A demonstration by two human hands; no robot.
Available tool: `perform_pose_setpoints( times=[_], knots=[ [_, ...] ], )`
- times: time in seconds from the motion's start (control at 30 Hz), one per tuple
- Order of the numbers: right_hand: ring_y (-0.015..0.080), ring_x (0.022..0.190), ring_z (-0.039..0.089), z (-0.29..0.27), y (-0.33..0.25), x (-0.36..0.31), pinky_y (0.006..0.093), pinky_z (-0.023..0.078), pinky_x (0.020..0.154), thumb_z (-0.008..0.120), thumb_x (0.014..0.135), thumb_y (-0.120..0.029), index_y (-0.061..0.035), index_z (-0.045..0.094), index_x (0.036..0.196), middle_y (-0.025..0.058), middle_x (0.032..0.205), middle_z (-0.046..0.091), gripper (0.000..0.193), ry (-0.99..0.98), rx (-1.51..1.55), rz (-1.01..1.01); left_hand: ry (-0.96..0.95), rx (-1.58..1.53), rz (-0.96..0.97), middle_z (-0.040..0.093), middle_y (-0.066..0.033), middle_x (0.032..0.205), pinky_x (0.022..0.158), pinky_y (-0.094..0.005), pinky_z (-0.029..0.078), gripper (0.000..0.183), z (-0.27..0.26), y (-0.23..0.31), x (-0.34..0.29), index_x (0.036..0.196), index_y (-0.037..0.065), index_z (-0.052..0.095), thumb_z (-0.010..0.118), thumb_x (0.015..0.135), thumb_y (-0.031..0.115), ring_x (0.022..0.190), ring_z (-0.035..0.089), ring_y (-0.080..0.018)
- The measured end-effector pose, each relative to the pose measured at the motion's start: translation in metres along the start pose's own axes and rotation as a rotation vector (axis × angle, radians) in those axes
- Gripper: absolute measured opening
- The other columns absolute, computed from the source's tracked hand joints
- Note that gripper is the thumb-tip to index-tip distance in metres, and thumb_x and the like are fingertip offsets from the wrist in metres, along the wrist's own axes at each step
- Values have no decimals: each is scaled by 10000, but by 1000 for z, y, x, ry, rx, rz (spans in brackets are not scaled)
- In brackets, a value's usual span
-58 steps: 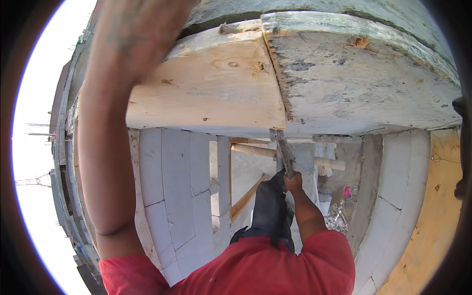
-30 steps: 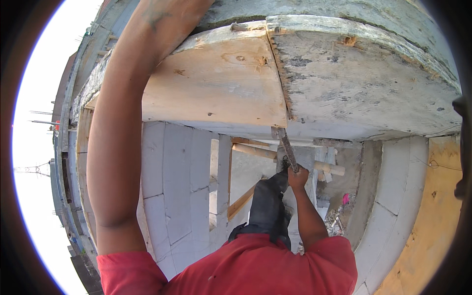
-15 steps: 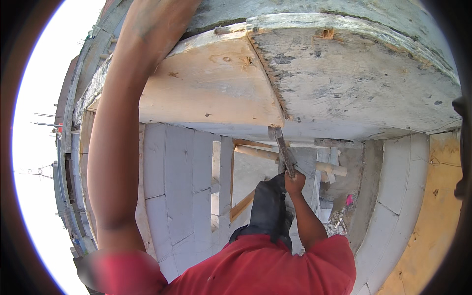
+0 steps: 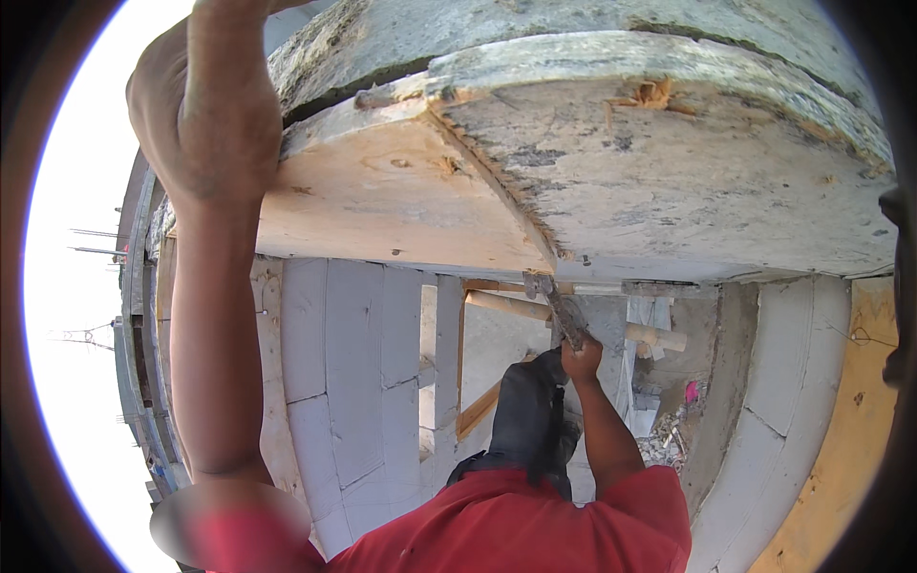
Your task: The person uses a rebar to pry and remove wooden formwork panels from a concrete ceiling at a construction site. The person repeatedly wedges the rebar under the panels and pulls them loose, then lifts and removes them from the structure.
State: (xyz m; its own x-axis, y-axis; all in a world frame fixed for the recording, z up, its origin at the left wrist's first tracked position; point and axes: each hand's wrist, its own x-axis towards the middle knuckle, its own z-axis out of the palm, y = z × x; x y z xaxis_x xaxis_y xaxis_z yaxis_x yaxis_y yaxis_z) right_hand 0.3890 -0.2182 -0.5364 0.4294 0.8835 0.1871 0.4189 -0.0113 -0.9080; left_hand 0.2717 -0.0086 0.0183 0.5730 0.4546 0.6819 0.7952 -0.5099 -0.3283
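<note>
My right hand (image 4: pixel 581 358) is closed round the lower end of a cement-crusted hammer (image 4: pixel 565 317), held upright below the boards. The hammer's upper end is just under the lower corner of a pale wooden board (image 4: pixel 373 205), where it meets a grey, weathered board (image 4: pixel 669 162); contact cannot be made out. Raised at the upper left, my left hand (image 4: pixel 210 105) is against the pale board's far-left end. Its fingers run out past the picture's top edge, so their grip is hidden. Splintered spots mark both boards.
A concrete ledge (image 4: pixel 573 29) runs above the boards. Below are grey block walls (image 4: pixel 353 353), a round wooden pole (image 4: pixel 506 304), and rubble (image 4: pixel 664 444) on the floor at the right. A plywood panel (image 4: pixel 841 411) stands far right. Open sky lies at the left.
My left hand has come into view at the top left as the arm shifted left. The view has tilted slightly, with the boards swinging a little. My right hand still grips the hammer.
</note>
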Motion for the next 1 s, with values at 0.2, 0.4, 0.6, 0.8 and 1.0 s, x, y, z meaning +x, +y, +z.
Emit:
perform_pose_setpoints(
  times=[0.2,0.4,0.6,0.8,1.0],
  knots=[
    [386,624,607,19,27,60,443,462,585,675,661,-96,-42,518,655,169,642,574,167,-106,-60,47,3,-135,248,732,-77,996,1094,-399,379,452,-3,1,3,892,47,658,230,1017,119,976,687,-218],
    [419,526,516,22,13,17,420,418,496,617,713,-69,-27,482,610,194,558,461,175,168,54,-199,-91,-141,56,736,-76,980,1108,-409,351,424,-4,-1,4,901,30,660,257,1001,114,929,690,-204],
    [410,502,454,50,34,69,417,387,494,619,731,-61,-29,435,604,183,542,430,226,145,59,-54,-95,-256,78,736,-74,965,1115,-390,322,526,-4,2,-1,924,47,747,251,982,210,963,681,-187],
    [415,819,654,0,-21,13,442,515,722,616,789,-154,-7,671,864,210,791,672,174,-261,41,383,52,-236,-118,539,-90,472,617,-405,451,545,-7,10,-1,659,104,727,449,941,480,512,529,-261],
    [452,722,639,-40,-38,-13,482,492,659,590,776,-178,44,654,777,277,686,614,231,-139,-167,288,-84,-333,-178,555,-135,529,754,-414,436,552,-9,13,2,794,10,744,459,942,459,554,499,-285]
  ],
)
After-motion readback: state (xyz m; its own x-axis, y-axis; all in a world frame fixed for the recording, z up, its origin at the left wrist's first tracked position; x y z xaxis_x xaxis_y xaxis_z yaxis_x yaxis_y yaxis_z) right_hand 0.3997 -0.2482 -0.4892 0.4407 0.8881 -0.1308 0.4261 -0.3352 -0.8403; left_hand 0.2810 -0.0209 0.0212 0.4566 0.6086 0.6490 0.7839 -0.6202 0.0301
